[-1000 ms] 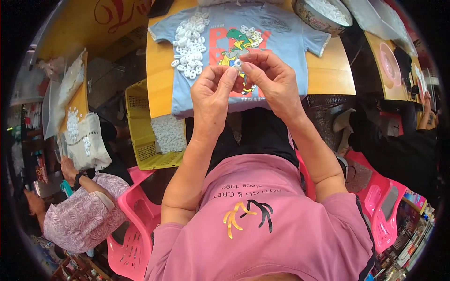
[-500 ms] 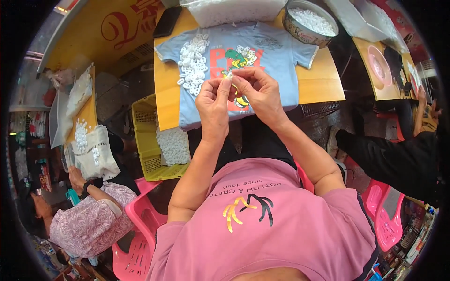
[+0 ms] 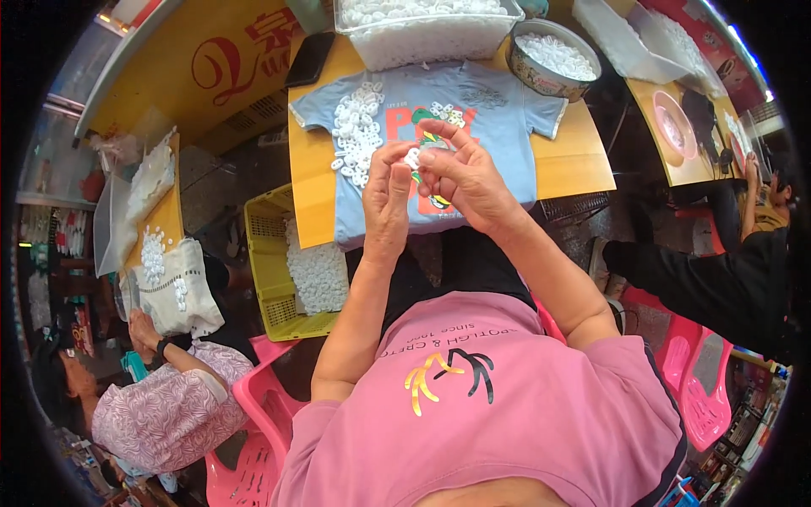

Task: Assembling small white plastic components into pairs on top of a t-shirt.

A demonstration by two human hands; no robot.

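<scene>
Fingertips of the left hand (image 3: pixel 387 190) and right hand (image 3: pixel 460 173) meet, pinching a small white piece (image 3: pixel 413 158) between them above the light-blue T-shirt (image 3: pixel 498 118) spread on the table (image 3: pixel 574 165); a heap of white pieces (image 3: pixel 355 135) lies beside them.

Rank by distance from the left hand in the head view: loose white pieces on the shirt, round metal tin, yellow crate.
From the left hand:
1. Loose white pieces, just ahead, on the shirt.
2. Yellow crate, lower left, beside the table.
3. Round metal tin, far right corner.
</scene>
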